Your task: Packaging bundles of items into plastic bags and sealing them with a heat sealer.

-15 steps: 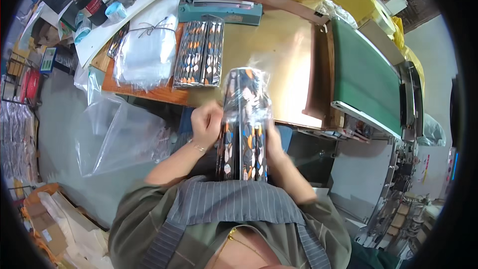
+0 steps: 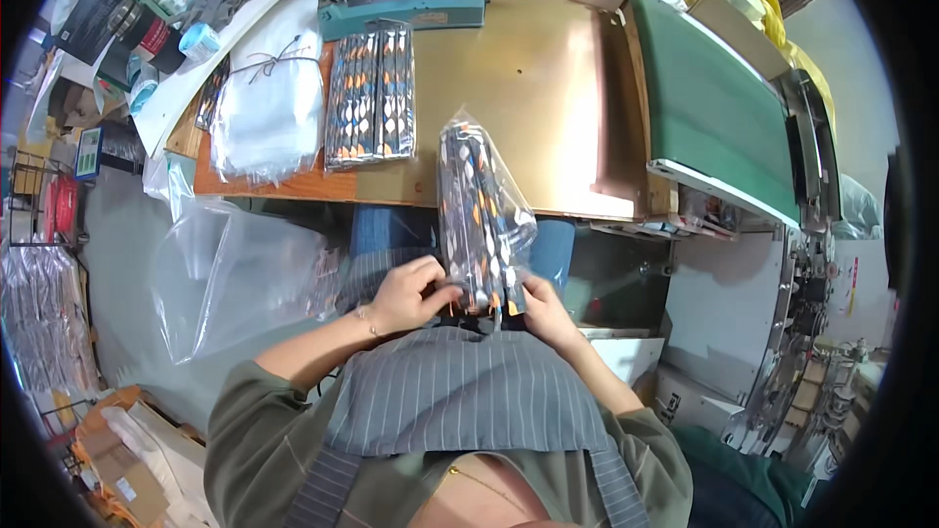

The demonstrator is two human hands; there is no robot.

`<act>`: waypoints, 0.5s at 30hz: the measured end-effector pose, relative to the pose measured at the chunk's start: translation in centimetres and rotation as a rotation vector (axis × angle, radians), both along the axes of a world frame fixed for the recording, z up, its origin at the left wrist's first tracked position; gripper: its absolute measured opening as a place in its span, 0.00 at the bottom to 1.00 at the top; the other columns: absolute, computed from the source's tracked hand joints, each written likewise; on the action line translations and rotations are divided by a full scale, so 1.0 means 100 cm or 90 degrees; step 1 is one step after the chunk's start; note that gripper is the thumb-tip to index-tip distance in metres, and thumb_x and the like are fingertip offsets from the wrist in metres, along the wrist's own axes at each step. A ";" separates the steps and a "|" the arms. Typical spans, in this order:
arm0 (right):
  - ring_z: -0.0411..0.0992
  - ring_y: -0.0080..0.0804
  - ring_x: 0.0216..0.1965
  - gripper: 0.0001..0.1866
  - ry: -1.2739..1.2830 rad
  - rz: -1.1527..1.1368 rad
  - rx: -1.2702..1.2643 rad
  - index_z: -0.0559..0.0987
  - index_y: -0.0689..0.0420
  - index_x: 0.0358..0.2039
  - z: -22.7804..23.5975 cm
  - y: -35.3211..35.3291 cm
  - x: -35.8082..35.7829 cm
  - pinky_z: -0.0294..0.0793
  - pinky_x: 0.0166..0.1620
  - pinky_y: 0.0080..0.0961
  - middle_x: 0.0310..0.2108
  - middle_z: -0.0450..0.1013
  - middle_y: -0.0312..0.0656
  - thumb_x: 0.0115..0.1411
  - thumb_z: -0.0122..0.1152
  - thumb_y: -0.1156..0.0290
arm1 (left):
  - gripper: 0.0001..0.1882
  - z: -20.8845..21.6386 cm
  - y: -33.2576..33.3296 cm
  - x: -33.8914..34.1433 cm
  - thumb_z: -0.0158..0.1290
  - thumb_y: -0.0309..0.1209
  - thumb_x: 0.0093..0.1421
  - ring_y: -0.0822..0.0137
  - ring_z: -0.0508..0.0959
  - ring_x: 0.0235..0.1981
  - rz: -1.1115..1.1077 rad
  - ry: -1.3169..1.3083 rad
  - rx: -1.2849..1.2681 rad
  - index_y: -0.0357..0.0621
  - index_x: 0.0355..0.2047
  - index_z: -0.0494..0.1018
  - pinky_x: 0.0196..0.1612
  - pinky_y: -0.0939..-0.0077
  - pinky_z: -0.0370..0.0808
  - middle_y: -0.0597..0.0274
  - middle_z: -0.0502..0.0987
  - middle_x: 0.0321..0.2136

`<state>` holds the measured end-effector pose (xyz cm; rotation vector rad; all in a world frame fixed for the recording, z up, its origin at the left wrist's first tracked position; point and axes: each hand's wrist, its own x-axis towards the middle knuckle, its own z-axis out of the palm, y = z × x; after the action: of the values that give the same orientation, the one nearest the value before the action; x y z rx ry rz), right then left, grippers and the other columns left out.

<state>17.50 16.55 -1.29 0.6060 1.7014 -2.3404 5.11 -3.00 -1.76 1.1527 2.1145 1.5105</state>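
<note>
"In the head view, what's different from half a second ago?"

"The clear bag (image 2: 516, 225) had covered only the far end of the patterned bundle (image 2: 468, 200). Now its film reaches nearly to the near end, so the bagging looks almost complete."

"Where's the bundle?"

"In front of the gold board (image 2: 528, 108), its far end reaching over the board's near edge."

"And the grip?"

"The left hand (image 2: 409, 298) pinches the near end's left side; the right hand (image 2: 548, 313) has its fingers closed narrowly on the right side. Film, strips or both between the fingers, I can't tell."

"Other containers?"

"At the board's left side lies a film-wrapped pack (image 2: 372, 98) of similar strips. Farther left of the board is a cord-tied stack of clear bags (image 2: 264, 122), seemingly unfilled. The teal sealer (image 2: 406, 12) stands by the board's far-left corner."
</note>
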 end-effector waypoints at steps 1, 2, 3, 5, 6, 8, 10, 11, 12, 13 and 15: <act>0.71 0.22 0.38 0.21 -0.088 0.021 0.235 0.71 0.63 0.49 0.010 0.005 -0.003 0.70 0.42 0.24 0.40 0.74 0.48 0.59 0.56 0.66 | 0.15 0.004 0.002 -0.002 0.60 0.29 0.52 0.65 0.67 0.18 0.007 -0.005 -0.013 0.39 0.18 0.64 0.23 0.75 0.64 0.59 0.66 0.17; 0.72 0.22 0.34 0.19 -0.176 0.043 0.470 0.72 0.62 0.47 0.018 0.011 -0.016 0.72 0.37 0.26 0.35 0.75 0.50 0.57 0.58 0.68 | 0.16 0.010 0.009 -0.007 0.60 0.29 0.51 0.66 0.65 0.17 0.014 -0.010 -0.026 0.39 0.17 0.64 0.22 0.75 0.63 0.59 0.65 0.16; 0.70 0.21 0.28 0.15 -0.070 -0.056 0.611 0.73 0.63 0.43 0.008 0.016 -0.032 0.69 0.32 0.24 0.28 0.74 0.44 0.56 0.59 0.70 | 0.18 0.020 0.023 -0.018 0.61 0.29 0.51 0.70 0.62 0.16 0.076 -0.008 -0.013 0.39 0.16 0.62 0.21 0.76 0.61 0.61 0.64 0.14; 0.66 0.20 0.22 0.10 0.146 -0.224 0.712 0.72 0.63 0.36 -0.011 0.038 -0.081 0.67 0.26 0.22 0.19 0.69 0.38 0.55 0.60 0.74 | 0.19 0.033 0.056 -0.049 0.60 0.30 0.51 0.75 0.60 0.16 0.070 -0.031 -0.041 0.39 0.15 0.60 0.19 0.77 0.59 0.65 0.61 0.13; 0.66 0.21 0.20 0.09 0.252 -0.293 0.664 0.71 0.62 0.34 -0.014 0.047 -0.104 0.66 0.25 0.22 0.16 0.67 0.38 0.54 0.59 0.74 | 0.18 0.049 0.074 -0.065 0.58 0.32 0.51 0.62 0.67 0.15 0.063 0.005 -0.045 0.39 0.16 0.62 0.20 0.70 0.64 0.55 0.66 0.13; 0.65 0.21 0.19 0.08 0.333 -0.286 0.641 0.70 0.62 0.33 0.031 0.050 -0.138 0.66 0.24 0.22 0.14 0.66 0.37 0.54 0.59 0.76 | 0.12 0.080 0.094 -0.098 0.57 0.30 0.51 0.60 0.70 0.16 0.168 0.077 -0.028 0.40 0.21 0.64 0.22 0.69 0.67 0.56 0.68 0.14; 0.67 0.23 0.19 0.08 0.424 -0.362 0.704 0.71 0.61 0.35 0.090 0.059 -0.163 0.67 0.25 0.26 0.15 0.68 0.38 0.54 0.58 0.74 | 0.11 0.112 0.105 -0.146 0.57 0.31 0.52 0.58 0.76 0.21 0.268 0.070 0.059 0.41 0.32 0.68 0.25 0.68 0.70 0.55 0.74 0.18; 0.69 0.25 0.19 0.09 0.369 -0.283 0.883 0.72 0.60 0.35 0.106 0.073 -0.177 0.68 0.25 0.28 0.16 0.70 0.39 0.54 0.58 0.73 | 0.10 0.124 0.106 -0.174 0.56 0.34 0.53 0.56 0.78 0.24 0.275 0.142 -0.056 0.41 0.30 0.72 0.27 0.65 0.71 0.54 0.77 0.19; 0.71 0.28 0.19 0.09 0.315 -0.198 1.057 0.73 0.60 0.35 0.124 0.090 -0.194 0.68 0.25 0.29 0.16 0.71 0.41 0.53 0.58 0.71 | 0.09 0.119 0.100 -0.213 0.55 0.33 0.53 0.55 0.78 0.23 0.215 0.193 -0.162 0.39 0.26 0.75 0.27 0.64 0.72 0.53 0.77 0.19; 0.72 0.31 0.21 0.09 0.238 -0.104 1.010 0.75 0.59 0.35 0.145 0.099 -0.211 0.69 0.26 0.31 0.18 0.73 0.42 0.52 0.58 0.71 | 0.10 0.106 0.089 -0.270 0.50 0.29 0.52 0.59 0.78 0.18 -0.133 0.467 -0.445 0.38 0.20 0.77 0.25 0.69 0.74 0.55 0.78 0.18; 0.75 0.35 0.24 0.09 0.161 -0.072 0.995 0.78 0.58 0.33 0.180 0.111 -0.207 0.72 0.30 0.31 0.22 0.75 0.45 0.50 0.57 0.72 | 0.08 0.158 0.120 -0.227 0.50 0.27 0.48 0.66 0.77 0.14 0.019 0.050 -0.440 0.40 0.19 0.78 0.19 0.74 0.73 0.58 0.78 0.16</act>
<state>-3.19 27.64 16.71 0.5273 3.4121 -0.6360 -17.58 9.01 14.08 0.9206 2.4109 0.6338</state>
